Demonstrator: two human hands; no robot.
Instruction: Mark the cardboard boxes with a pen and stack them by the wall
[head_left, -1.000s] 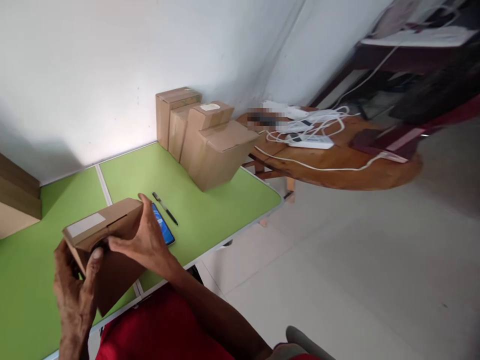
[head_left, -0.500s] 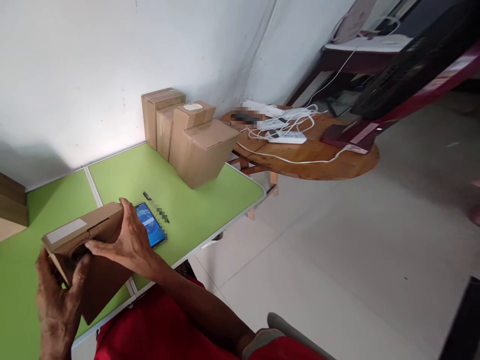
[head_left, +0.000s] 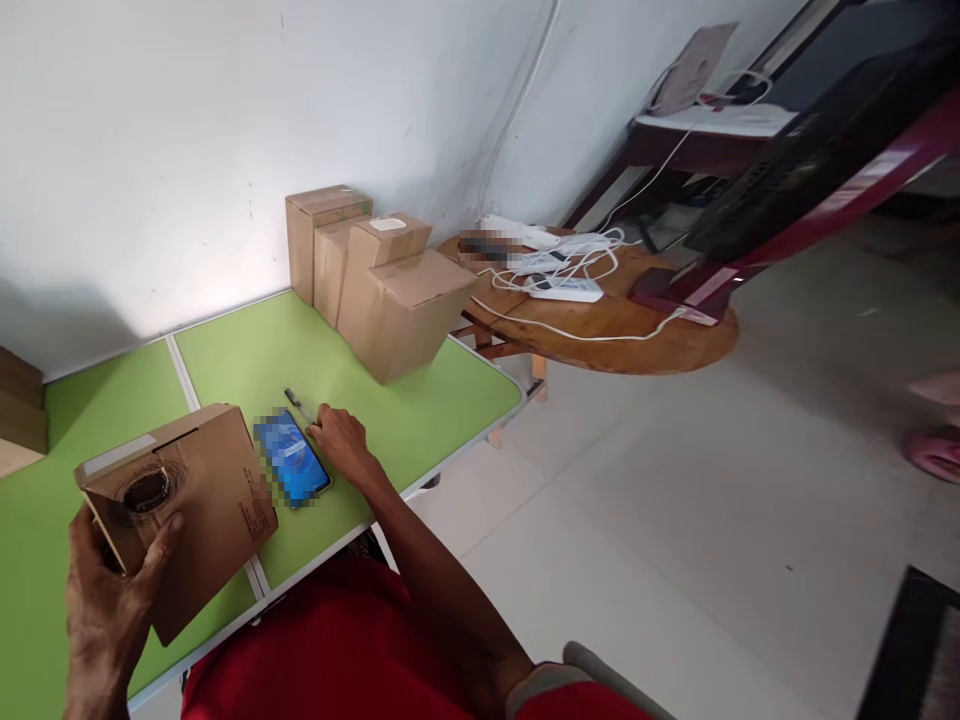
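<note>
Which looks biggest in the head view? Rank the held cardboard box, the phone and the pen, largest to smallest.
1. Held cardboard box, gripped by the left hand; it is nearest the camera, which adds to its apparent size.
2. Phone, lying flat on the green table.
3. Pen, thin and partly hidden by the right hand.

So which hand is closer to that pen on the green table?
The right hand. It rests on the table right at the pen, fingers about touching it. The left hand is farther off at the near edge, holding up a cardboard box.
</note>
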